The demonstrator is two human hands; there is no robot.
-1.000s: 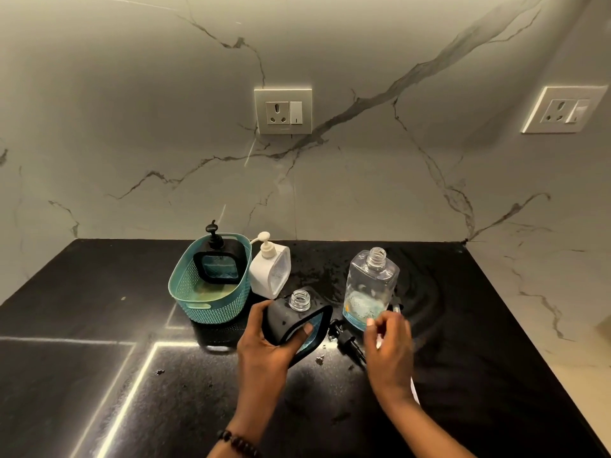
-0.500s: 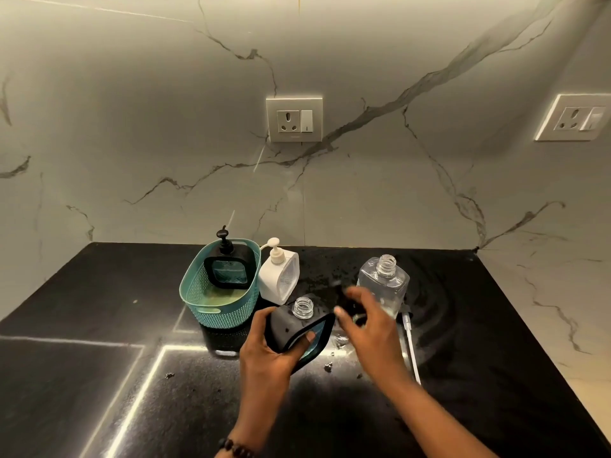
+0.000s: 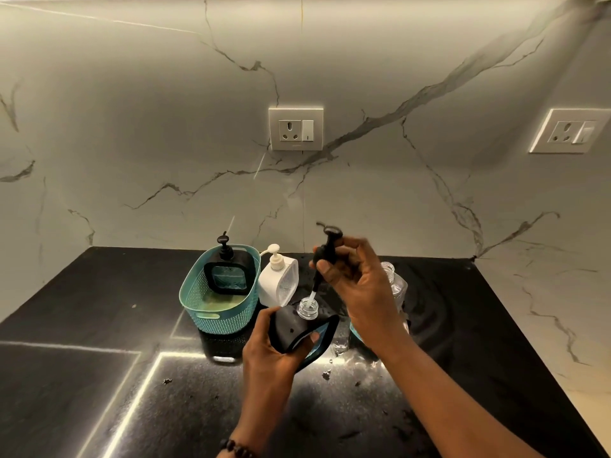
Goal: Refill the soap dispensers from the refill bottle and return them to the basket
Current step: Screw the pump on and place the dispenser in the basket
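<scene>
Black dispenser [image 3: 291, 328] gripped in left hand [image 3: 274, 352]; right hand [image 3: 357, 279] pinches its pump [image 3: 325, 249] above the neck.

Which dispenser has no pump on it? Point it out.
The black dispenser in the left hand: its neck is open. The basket's black one and white one wear pumps.

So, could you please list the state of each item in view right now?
Black dispenser: uncapped, tilted, in left hand.
Black pump: in right hand, tube tip at the open neck.
Basket: holds one capped black dispenser.
White dispenser: capped, upright beside basket.
Clear refill bottle: uncapped.
</scene>
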